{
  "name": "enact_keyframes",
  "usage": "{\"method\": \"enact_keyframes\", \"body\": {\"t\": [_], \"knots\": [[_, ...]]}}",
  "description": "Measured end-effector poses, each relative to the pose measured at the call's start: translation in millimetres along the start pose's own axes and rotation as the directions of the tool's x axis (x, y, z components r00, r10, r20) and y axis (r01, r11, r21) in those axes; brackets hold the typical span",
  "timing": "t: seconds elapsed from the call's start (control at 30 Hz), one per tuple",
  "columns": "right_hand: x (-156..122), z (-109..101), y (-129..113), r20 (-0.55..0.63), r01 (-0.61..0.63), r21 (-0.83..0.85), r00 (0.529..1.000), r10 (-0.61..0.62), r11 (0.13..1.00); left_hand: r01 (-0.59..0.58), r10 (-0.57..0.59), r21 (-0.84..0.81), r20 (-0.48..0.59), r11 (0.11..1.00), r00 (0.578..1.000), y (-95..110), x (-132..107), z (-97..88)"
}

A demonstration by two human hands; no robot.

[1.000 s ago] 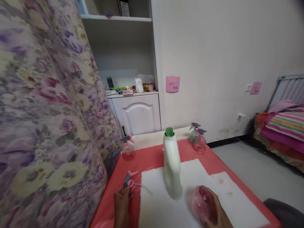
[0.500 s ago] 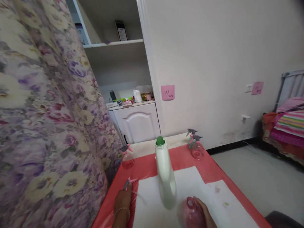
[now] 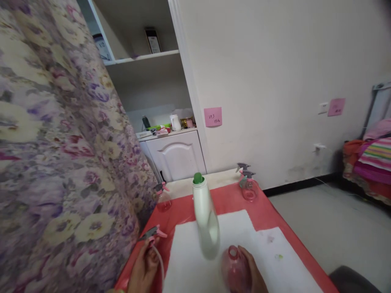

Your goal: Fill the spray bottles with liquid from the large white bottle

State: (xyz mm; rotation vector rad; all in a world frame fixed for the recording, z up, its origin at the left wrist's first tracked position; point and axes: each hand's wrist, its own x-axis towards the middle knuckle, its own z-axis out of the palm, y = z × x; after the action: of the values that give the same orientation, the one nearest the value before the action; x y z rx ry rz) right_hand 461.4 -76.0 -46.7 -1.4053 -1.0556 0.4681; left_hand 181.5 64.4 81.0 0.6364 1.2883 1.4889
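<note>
My left hand pinches a grey and pink spray nozzle at its collar, with the pale dip tube hanging down over the table's left side. My right hand is wrapped round the right side of a pink spray bottle, whose neck is uncovered and points up. Between and beyond my hands, a tall pale green jug stands upright on the white paper. Its mouth shows a green spout.
A pink spray bottle stands at the table's back left. Another pink spray bottle and a greenish one stand at the back right. The red tabletop borders the paper. A floral curtain hangs close along the left.
My left hand has raised the spray nozzle and turned it, so its tube now hangs downward. My right hand still holds the pink bottle. The view has shifted slightly.
</note>
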Motion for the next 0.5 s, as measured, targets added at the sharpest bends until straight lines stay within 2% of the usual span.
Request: {"method": "enact_keyframes", "body": {"t": [0.13, 0.2, 0.27, 0.4, 0.5], "knots": [[-1.0, -3.0, -5.9, 0.04, 0.027, 0.01, 0.999, -0.027, 1.0, -0.01, 0.032, -0.158, 0.133, 0.987, 0.991, -18.2, -72.7, 8.8], [-0.9, -6.1, -6.7, 0.055, 0.072, 0.024, 0.996, -0.073, 0.997, -0.011, 0.052, -0.216, 0.184, 0.976, 0.982, -15.7, -105.9, 19.8], [-0.7, -10.3, -9.3, 0.067, 0.115, 0.045, 0.991, -0.118, 0.992, -0.083, 0.125, -0.211, 0.194, 0.974, 0.973, -1.7, -132.4, 32.7], [-1.3, -17.6, -21.3, 0.047, 0.153, 0.051, 0.987, -0.155, 0.987, -0.307, 0.323, -0.102, 0.246, 0.946, 0.914, 35.8, -172.9, 58.1], [-2.7, -19.9, -27.7, 0.014, 0.197, 0.017, 0.98, -0.197, 0.98, -0.425, 0.411, 0.041, 0.186, 0.904, 0.892, 46.0, -199.2, 76.1]]}}
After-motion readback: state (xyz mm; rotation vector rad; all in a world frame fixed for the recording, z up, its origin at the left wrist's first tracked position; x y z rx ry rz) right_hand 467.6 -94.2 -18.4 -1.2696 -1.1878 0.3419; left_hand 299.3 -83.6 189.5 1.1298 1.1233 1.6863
